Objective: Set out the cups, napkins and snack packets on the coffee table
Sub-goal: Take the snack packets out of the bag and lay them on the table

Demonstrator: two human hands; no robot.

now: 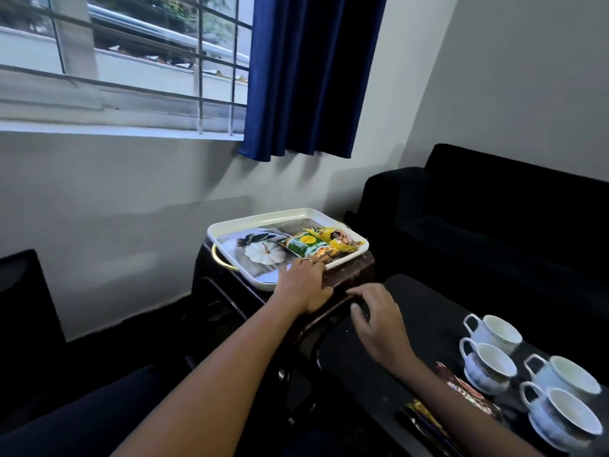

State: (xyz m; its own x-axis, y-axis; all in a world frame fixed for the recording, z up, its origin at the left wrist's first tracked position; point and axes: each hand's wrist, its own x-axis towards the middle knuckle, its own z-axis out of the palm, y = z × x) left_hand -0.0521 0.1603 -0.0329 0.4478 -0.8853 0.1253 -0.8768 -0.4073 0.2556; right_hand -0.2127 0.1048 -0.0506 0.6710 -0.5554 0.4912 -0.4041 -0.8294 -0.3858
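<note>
The left hand (304,285) reaches to the near rim of the white serving tray (263,222) at mid-frame, fingers spread and open, fingertips touching the green snack packet (304,247) but not closed on it. The right hand (379,324) hovers loosely open and empty over the near end of the black coffee table (412,298), lower right of centre.

Beside the green packet, toward the right of the tray, lies a yellow snack packet (333,237), overlapped by it. The tray rests on a small dark side table (349,275). At the lower right, four white teacups (494,331) already stand close together on the coffee table, with a brown snack packet (471,394) and another dark packet (425,420) lying just beside them. No napkins can be made out.

The risks, as I judge them: a pull on the green packet may drag the yellow one along and tip it over the rim, since the two overlap. Pressing on the rim could also shift the tray. When the packets come across, the crowded cups leave little room; a careless sweep of the right forearm, which lies just beside them, could knock one.
</note>
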